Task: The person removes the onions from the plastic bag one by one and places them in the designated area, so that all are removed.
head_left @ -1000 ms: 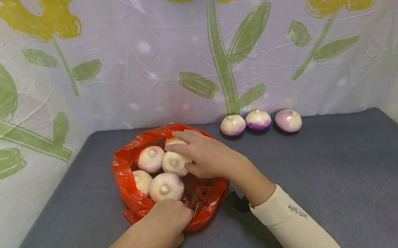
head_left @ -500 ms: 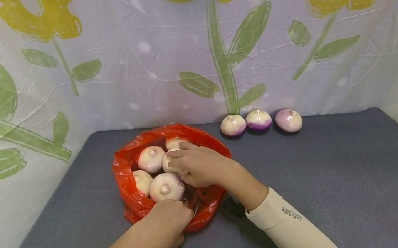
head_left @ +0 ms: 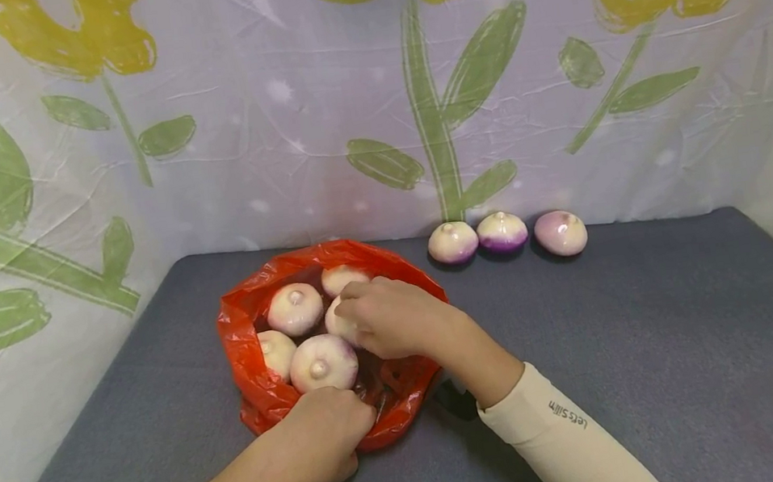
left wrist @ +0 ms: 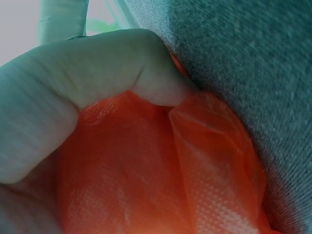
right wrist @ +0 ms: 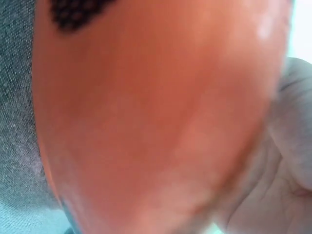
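Observation:
A red plastic bag lies open on the table with several glossy white-and-purple onions inside, among them a front onion and a left-rear onion. My left hand grips the bag's near rim; in the left wrist view the thumb and bag film meet at a fold. Reaching in over the right rim, my right hand curls its fingers round the middle onion, which it partly hides. The bag's side fills most of the right wrist view, and the palm shows at its right edge.
Three more onions stand in a row along the table's back edge: a left one, a middle one and a right one. Behind the grey table hangs a flower-patterned cloth, which also closes off both sides.
My right hand has come down and towards me from the rear of the bag, and its fingers have closed round the middle onion. The left hand keeps its grip on the rim.

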The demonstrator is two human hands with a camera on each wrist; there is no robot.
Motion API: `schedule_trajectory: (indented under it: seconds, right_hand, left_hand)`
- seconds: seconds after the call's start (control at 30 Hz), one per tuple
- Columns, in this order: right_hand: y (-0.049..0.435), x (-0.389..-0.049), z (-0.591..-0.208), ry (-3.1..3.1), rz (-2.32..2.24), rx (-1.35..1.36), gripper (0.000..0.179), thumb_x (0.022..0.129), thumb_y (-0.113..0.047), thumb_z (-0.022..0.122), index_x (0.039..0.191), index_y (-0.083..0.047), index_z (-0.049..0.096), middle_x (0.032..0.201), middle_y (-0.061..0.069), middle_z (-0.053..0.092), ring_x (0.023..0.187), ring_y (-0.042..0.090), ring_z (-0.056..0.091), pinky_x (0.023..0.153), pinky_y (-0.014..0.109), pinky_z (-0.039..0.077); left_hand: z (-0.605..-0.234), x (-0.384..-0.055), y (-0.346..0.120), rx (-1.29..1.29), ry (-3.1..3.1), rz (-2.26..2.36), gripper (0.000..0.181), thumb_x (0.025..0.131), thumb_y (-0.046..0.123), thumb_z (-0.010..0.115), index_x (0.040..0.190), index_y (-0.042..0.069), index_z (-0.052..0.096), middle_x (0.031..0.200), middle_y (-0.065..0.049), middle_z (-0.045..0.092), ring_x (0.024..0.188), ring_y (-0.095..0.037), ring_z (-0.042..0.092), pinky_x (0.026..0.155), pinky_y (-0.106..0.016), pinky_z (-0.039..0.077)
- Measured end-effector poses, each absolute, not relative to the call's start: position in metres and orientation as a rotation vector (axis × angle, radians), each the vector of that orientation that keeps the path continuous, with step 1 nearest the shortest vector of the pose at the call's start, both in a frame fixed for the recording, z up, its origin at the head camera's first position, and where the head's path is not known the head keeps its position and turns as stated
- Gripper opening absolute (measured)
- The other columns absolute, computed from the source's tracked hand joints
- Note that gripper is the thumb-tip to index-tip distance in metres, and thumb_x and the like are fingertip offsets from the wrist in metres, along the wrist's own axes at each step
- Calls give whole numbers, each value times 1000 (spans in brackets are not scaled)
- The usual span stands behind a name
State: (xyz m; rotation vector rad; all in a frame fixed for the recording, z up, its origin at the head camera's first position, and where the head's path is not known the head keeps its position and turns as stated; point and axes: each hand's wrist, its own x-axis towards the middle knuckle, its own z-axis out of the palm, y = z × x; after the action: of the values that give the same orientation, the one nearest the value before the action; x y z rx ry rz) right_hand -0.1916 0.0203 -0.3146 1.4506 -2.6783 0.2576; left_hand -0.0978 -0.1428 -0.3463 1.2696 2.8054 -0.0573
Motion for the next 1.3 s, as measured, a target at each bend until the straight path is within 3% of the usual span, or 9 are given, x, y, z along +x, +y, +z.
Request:
schedule_trajectory:
  seconds: [0.2, 0.5, 0.83, 1.3]
  right_hand:
    - [22, -191, -313, -2794, 267, 1415, 7, 95, -13, 60, 91, -15, 65, 85, 0, 55, 82, 18, 52, 81, 34, 45]
    - [27, -190, -308, -2880, 260, 1297, 4, 91, -14, 64, 92, -18, 65, 110, 1, 59, 79, 20, 57, 85, 35, 48]
    - [28, -191, -308, -2960, 400, 1347, 10, 91, -9, 64, 89, -18, 60, 80, -1, 53, 77, 18, 48, 75, 32, 41]
    - [28, -194, -311, -3014, 394, 1402, 19, 85, -13, 75, 94, -19, 59, 80, -2, 55, 77, 17, 52, 75, 31, 44]
  left_hand:
    - [-345, -98, -142, 1250, 2811, -79, 25, 61, 6, 82, 69, 15, 61, 57, 7, 44, 51, -10, 37, 50, -30, 39]
    - [-345, -97, -142, 1262, 2811, -68, 25, 60, 3, 80, 68, 15, 59, 57, 7, 42, 51, -10, 36, 49, -30, 39]
    - [-344, -98, -141, 1256, 2799, -55, 25, 61, 3, 80, 68, 15, 59, 57, 8, 41, 50, -10, 36, 48, -29, 37]
    - [-345, -98, -141, 1257, 2808, -60, 26, 61, 2, 79, 66, 16, 58, 56, 8, 41, 50, -9, 35, 48, -29, 36]
